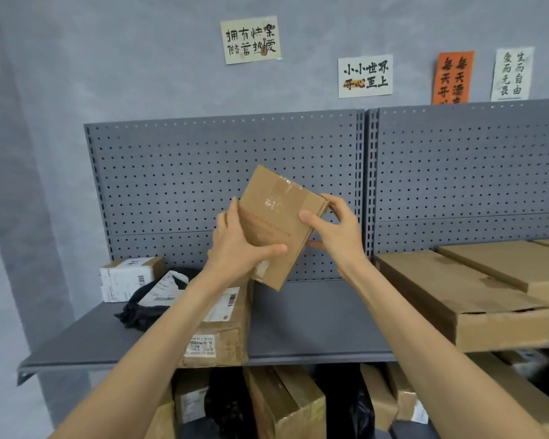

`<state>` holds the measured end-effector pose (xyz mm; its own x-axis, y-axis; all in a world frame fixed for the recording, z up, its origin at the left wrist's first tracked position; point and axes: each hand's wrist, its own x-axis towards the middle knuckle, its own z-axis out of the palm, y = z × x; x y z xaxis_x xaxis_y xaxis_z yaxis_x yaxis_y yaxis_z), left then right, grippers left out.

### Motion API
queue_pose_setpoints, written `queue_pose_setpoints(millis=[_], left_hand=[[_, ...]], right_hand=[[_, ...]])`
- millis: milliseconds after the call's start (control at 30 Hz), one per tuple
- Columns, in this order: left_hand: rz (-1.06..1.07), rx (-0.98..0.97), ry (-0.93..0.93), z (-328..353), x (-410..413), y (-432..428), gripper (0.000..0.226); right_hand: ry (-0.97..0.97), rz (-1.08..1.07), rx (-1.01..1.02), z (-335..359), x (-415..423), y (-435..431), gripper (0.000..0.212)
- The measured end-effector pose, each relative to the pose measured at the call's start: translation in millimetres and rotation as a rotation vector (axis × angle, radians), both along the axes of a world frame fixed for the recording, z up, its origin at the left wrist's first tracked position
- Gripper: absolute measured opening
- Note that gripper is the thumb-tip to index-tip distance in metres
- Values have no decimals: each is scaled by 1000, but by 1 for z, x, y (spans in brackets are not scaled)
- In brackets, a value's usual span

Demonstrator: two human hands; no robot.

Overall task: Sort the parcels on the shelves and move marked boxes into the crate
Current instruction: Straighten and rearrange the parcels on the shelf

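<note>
1. Two bare forearms rise from the bottom of view, left forearm [146, 343] and right forearm [425, 327]. Both cross in front of the upper shelf [314, 318].
2. Count 1: small brown box [279, 226], taped. It is held in the air above the upper shelf, tilted with one corner pointing down and clear of the board. Faint red print on its face is too blurred to read.
3. Left hand [238, 245] grips the box's lower left side. The thumb lies across the front face and the fingers are wrapped behind the left edge.
4. Right hand [333, 229] grips the box's right corner. The thumb presses on the front face and the fingers are curled round the edge to the back.
5. Left end of the upper shelf, count 3:
   - One white-wrapped parcel [127, 277] stands at the back.
   - One black bag [149, 305] with a white label lies just in front of it.
   - One labelled brown carton [225, 340] sits below the held box, partly hidden by the left forearm.
6. Right of the upper shelf at the same height, count 2: near flat carton [456, 299] and far flat carton [520, 267], side by side. A sliver of a third shows behind them.
7. Behind the upper shelf are two grey pegboard panels [203, 172]. On the wall above hang four paper notes [251, 39], three pale and one orange note [453, 77].
8. Below the upper shelf, the lower-tier parcels [285, 403] are brown cartons and black bags packed close together. I cannot tell how many.
</note>
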<state>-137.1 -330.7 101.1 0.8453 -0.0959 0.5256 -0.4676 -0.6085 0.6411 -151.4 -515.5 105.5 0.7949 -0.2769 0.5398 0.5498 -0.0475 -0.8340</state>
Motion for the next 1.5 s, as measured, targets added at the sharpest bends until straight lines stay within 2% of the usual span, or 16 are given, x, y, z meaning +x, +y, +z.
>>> queue_pose_setpoints(millis=[33,100,233,333,400,533,667,733,833,933,1133,1200,1333,1400,1500], left_hand=[[57,79,-57,-3,-4,-4,144],[142,178,-124,-9,-8,-8,148],[208,151,-91,-16,-9,-14,149],[226,93,-47,-17,-7,-12,144],[191,-8,59,-12,-4,-5,142],[-42,-338,259,-5,2,25,139],[-284,-614,366,-12,3,48,97],[-325,-659,410,-15,3,51,96],[-356,-652,464,-20,2,49,100],[-385,-650,497,-22,4,52,102],[-488,-558,574,-21,5,57,113],[-462,-572,557,-14,7,61,108],[-455,-677,519,4,9,78,113],[-514,-610,541,12,4,75,103],[-596,-406,617,13,2,60,114]], right_hand=[[-9,-26,-10,3,-1,4,45],[-16,-55,-50,9,-4,10,45],[-34,-129,-176,10,-8,22,48],[-15,-45,-151,6,-7,21,54],[11,26,-112,2,-3,13,63],[127,-35,-68,-15,3,-20,82],[364,-22,-56,-40,7,-51,92],[465,114,-41,-51,7,-56,83],[493,410,58,-62,7,-57,65],[469,527,123,-63,7,-60,61],[432,475,64,-58,9,-70,53],[414,426,13,-49,8,-77,51],[443,388,-179,-16,2,-101,70],[472,397,-308,3,-2,-107,72],[504,402,-418,24,-3,-110,65]])
